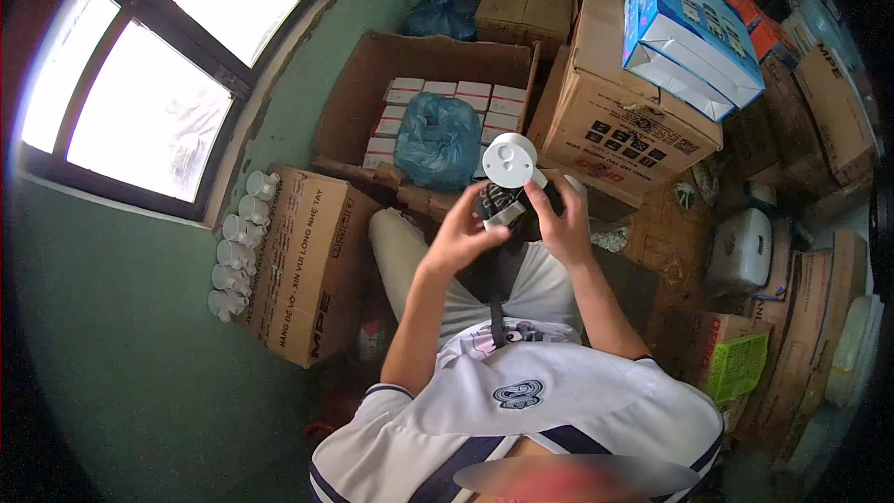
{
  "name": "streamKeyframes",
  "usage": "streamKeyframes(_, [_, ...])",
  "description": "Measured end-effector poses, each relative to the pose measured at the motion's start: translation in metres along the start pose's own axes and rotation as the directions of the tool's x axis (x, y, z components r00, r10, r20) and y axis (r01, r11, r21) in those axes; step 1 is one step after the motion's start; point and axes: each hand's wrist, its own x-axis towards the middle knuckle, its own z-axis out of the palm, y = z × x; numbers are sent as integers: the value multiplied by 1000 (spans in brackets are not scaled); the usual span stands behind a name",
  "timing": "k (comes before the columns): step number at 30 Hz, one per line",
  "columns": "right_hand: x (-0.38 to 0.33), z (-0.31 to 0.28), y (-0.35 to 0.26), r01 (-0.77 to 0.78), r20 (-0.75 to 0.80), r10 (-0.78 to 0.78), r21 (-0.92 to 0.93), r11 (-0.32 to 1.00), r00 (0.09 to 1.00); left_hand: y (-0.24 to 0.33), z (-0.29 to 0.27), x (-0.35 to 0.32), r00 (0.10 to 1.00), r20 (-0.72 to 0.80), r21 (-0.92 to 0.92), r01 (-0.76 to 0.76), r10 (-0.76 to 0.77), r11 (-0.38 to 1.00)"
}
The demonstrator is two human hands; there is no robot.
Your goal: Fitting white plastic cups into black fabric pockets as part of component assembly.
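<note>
The fingers (484, 216) of the left hand (463, 235) curl around the dark lower part of a small fitting, pinching it from the left, while the right hand (560, 222) closes on it from the right, thumb up against the round white plastic cap (509, 160) at its top. The fitting is held in the air over the person's lap, just in front of the open carton (372, 84).

Taking that open carton as the landmark: it is the largest container close by and holds rows of small white boxes with red ends (466, 93), with a knotted blue plastic bag (438, 140) lying on top of them. Right of it stands a closed printed carton (624, 112) bearing two blue-and-white boxes (694, 33). Left of it, a closed brown carton (312, 261) lies on its side, and beyond that a row of white lamp holders (237, 251) stands against the green wall.

The cap looks light, stiff and smooth, likely moulded plastic that could crack if forced; its rim seems the surest place to take hold, with the dark body held firm below.
</note>
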Motion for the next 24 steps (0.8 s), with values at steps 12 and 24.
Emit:
streamKeyframes(12, [1,12,26,-151,88,163,-129,980,983,74,42,15,823,61,789,-386,565,477])
streamKeyframes(24, [-1,19,14,238,92,-220,-407,882,971,15,23,88,763,-583,272,-140,279,952])
